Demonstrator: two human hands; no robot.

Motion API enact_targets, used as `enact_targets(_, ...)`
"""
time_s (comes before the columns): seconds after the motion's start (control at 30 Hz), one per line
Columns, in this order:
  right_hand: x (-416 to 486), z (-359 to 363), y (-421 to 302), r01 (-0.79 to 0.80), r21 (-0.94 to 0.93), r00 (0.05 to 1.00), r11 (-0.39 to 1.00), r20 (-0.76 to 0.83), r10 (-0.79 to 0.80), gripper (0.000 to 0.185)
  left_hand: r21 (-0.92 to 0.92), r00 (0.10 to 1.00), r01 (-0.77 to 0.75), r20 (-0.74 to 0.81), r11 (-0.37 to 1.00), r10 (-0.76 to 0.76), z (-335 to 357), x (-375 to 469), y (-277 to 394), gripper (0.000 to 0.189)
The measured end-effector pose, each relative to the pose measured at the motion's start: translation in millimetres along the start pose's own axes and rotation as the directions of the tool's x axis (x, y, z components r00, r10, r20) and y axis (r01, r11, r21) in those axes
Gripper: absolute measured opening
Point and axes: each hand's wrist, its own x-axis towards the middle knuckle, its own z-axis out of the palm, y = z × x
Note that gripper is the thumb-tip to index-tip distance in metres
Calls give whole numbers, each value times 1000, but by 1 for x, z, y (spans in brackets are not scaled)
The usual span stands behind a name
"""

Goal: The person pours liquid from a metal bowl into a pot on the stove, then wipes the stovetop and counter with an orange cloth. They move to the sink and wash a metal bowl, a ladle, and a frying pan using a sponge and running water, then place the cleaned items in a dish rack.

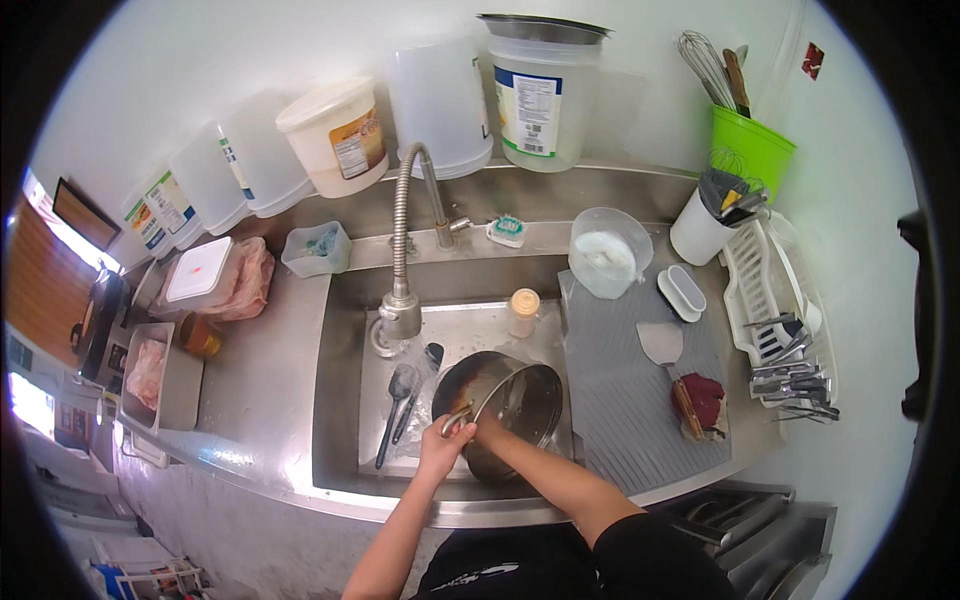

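A metal pot with brown staining sits tilted in the stainless steel sink. My left hand is closed around its loop handle at the left rim. My right hand reaches over at the pot's mouth; its fingers are largely hidden, so I cannot tell what they hold. Left of the pot, two black utensils lie on the wet sink floor, one with a spoon-like head. Above them hangs the spray head of a coiled-neck faucet. A bottle with a yellowish cap stands behind the pot.
On the right, a grey drying mat carries a clear tub, a scraper and a dark red cloth-like item. Beyond is a dish rack with cutlery. Left counter holds packaged meat and a metal pan. Plastic buckets line the back.
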Motion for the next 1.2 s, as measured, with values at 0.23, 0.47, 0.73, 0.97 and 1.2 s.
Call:
enact_targets(0.23, 44, -46, 103, 56, -937, 977, 345, -20, -213, 37, 193, 998, -5, 55, 981, -6, 5, -7, 3, 23)
enact_targets(0.47, 14, 44, 77, -97, 505, 990, 858, -41, 136, 37, 114, 985, -119, -115, 986, 132, 18, -3, -15, 24)
enact_targets(0.73, 60, -30, -40, 142, 987, 861, -77, -85, 502, 38, 45, 996, -55, -66, 997, 58, -11, 6, -5, 25)
enact_targets(0.97, -20, -18, 50, 403, -792, 879, 458, 475, 48, 45, 14, 986, -60, -157, 998, 62, -52, 16, -2, 30)
enact_targets(1.2, 63, -100, -1, 142, -174, 454, -974, 886, -92, 36, 77, 1000, -5, -7, 997, 6, -33, 19, 10, 29)
